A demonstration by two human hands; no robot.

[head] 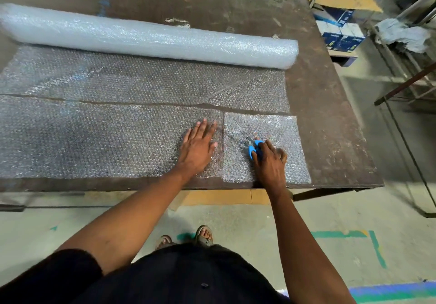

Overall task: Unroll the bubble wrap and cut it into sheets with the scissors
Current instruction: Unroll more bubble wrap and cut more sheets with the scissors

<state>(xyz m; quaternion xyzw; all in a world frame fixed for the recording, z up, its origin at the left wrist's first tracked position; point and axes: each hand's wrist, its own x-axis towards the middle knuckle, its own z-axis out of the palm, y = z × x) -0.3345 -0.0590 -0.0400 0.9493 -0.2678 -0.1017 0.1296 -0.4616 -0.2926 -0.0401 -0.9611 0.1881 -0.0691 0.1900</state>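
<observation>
**Bubble wrap on the bench, one small sheet cut free**

While the left hand [199, 145] lay flat on the long strip of bubble wrap [94, 138], its fingers straight and slightly spread, the right hand [270, 159] rested on the small cut sheet [278, 138] just beside it, fingers curled round the blue handles of the scissors [247, 138]. The blades pointed away from the person and to the left, lying over the small sheet; whether they were apart or closed could not be told.

The roll [146, 37] lay across the far part of the brown table [330, 119], with an unrolled stretch [141, 82] running from it toward the person. A dark cut line ran across the width between that stretch and the long strip at the near edge. A second, short cut separated the small sheet at the right end, which sat near the table's front right corner, between the two hands' line and the bare wood.

Beyond the table, to the right, blue and white boxes [339, 30] stood stacked on a low shelf, and a crumpled grey cloth [405, 34] hung on a metal rack. The person's sandalled feet [205, 235] showed on the concrete floor [306, 221] below.
</observation>
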